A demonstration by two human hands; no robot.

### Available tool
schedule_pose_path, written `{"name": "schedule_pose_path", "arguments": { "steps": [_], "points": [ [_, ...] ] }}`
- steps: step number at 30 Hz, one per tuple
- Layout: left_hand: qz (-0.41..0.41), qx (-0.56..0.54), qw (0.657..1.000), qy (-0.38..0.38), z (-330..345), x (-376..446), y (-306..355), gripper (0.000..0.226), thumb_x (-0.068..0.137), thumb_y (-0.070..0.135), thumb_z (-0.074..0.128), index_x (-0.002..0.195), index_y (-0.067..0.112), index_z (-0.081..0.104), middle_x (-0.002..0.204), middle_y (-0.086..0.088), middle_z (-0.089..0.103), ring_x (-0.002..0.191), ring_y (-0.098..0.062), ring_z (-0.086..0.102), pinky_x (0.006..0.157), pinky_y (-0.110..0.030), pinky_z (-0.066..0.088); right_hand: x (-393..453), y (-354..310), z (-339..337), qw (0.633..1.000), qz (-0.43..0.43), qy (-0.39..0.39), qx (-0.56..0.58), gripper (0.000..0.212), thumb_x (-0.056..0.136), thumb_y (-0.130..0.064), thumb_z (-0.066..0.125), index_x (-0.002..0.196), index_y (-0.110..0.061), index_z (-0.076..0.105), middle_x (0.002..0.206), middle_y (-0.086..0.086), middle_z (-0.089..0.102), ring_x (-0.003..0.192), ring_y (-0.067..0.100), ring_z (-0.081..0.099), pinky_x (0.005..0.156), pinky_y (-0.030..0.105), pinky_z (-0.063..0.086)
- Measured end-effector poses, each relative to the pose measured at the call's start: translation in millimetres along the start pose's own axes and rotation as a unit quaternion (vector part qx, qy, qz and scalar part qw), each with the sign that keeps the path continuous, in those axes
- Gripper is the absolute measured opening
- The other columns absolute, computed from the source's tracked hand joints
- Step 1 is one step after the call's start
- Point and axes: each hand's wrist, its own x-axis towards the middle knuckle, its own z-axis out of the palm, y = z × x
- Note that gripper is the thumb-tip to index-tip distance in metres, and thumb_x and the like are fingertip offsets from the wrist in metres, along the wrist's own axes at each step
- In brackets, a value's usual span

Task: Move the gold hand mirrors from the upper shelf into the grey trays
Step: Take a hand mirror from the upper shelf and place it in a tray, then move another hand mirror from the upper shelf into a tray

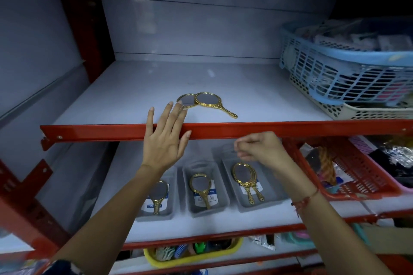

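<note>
Two gold hand mirrors lie overlapping on the upper shelf [134, 96]: the right mirror [210, 101] on top, the left mirror [186, 99] partly under it. My left hand [165, 134] reaches over the red shelf edge, fingers spread, its fingertips touching or just short of the left mirror. My right hand [259, 147] hangs loosely curled and empty just below the shelf edge, above the right grey tray [270, 194]. That tray holds two mirrors [244, 176]. The middle grey tray [223, 185] and the left grey tray [172, 210] hold one mirror each.
A blue basket [335, 69] stacked on a cream basket [357, 111] fills the upper shelf's right end. A red basket [357, 176] of goods stands right of the trays. Below, a yellow bin [192, 257] holds small items. Red uprights frame the left side.
</note>
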Motion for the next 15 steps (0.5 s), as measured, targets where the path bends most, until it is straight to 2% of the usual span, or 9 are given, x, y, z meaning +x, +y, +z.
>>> {"name": "schedule_pose_path", "arguments": {
  "steps": [3, 5, 7, 9, 12, 13, 15],
  "points": [
    [-0.010, 0.011, 1.000, -0.004, -8, 11, -10, 0.062, 0.100, 0.045, 0.018, 0.143, 0.009, 0.043, 0.151, -0.009, 0.040, 0.142, -0.024, 0.036, 0.117, -0.054, 0.016, -1, -40, 2, 0.999, -0.047, 0.004, 0.015, 0.006, 0.082, -0.006, 0.071, 0.079, -0.010, 0.075, 0.079, 0.009, 0.075, 0.069, 0.016, 0.071, 0.073, 0.027, 0.061],
    [-0.014, 0.014, 1.000, -0.019, -11, 19, -20, 0.065, 0.100, 0.046, 0.015, 0.144, 0.007, 0.042, 0.151, -0.010, 0.039, 0.142, -0.024, 0.034, 0.118, -0.053, 0.016, 10, -59, 6, 0.996, -0.081, 0.035, 0.007, 0.007, 0.080, -0.007, 0.071, 0.075, -0.012, 0.075, 0.078, 0.009, 0.076, 0.069, 0.018, 0.072, 0.072, 0.027, 0.062],
    [-0.006, 0.017, 0.999, -0.032, -11, 22, -27, 0.068, 0.100, 0.046, 0.011, 0.143, 0.004, 0.042, 0.150, -0.012, 0.041, 0.142, -0.025, 0.036, 0.118, -0.051, 0.018, 32, -71, 14, 0.985, -0.119, 0.094, -0.077, 0.010, 0.078, -0.011, 0.069, 0.078, -0.012, 0.079, 0.074, 0.008, 0.076, 0.071, 0.021, 0.073, 0.073, 0.030, 0.061],
    [0.003, 0.018, 0.999, -0.033, -9, 22, -29, 0.069, 0.100, 0.045, 0.011, 0.141, 0.002, 0.045, 0.148, -0.013, 0.044, 0.139, -0.026, 0.040, 0.117, -0.049, 0.021, 62, -76, 21, 0.960, -0.129, 0.132, -0.208, 0.017, 0.077, -0.013, 0.062, 0.081, -0.011, 0.079, 0.070, 0.005, 0.071, 0.072, 0.024, 0.069, 0.067, 0.030, 0.057],
    [0.001, 0.017, 1.000, -0.020, -5, 21, -28, 0.066, 0.101, 0.044, 0.015, 0.138, 0.001, 0.049, 0.145, -0.014, 0.048, 0.136, -0.027, 0.044, 0.116, -0.049, 0.025, 94, -78, 31, 0.929, -0.076, 0.110, -0.346, 0.013, 0.075, -0.020, 0.068, 0.074, -0.008, 0.065, 0.067, 0.004, 0.059, 0.073, 0.024, 0.058, 0.047, 0.021, 0.039],
    [0.003, 0.016, 1.000, -0.013, -5, 21, -28, 0.065, 0.101, 0.043, 0.017, 0.137, 0.001, 0.051, 0.143, -0.014, 0.050, 0.135, -0.027, 0.045, 0.115, -0.049, 0.026, 100, -78, 33, 0.919, -0.064, 0.099, -0.375, 0.022, 0.075, -0.023, 0.072, 0.069, -0.008, 0.058, 0.062, 0.003, 0.052, 0.073, 0.024, 0.055, 0.043, 0.020, 0.032],
    [0.011, 0.016, 1.000, 0.006, -4, 22, -29, 0.062, 0.101, 0.041, 0.020, 0.135, 0.001, 0.053, 0.141, -0.014, 0.052, 0.134, -0.027, 0.047, 0.114, -0.049, 0.028, 107, -80, 33, 0.914, -0.052, 0.099, -0.391, 0.037, 0.073, -0.024, 0.077, 0.059, -0.010, 0.047, 0.058, 0.001, 0.045, 0.072, 0.023, 0.054, 0.041, 0.020, 0.028]
  ]
}}
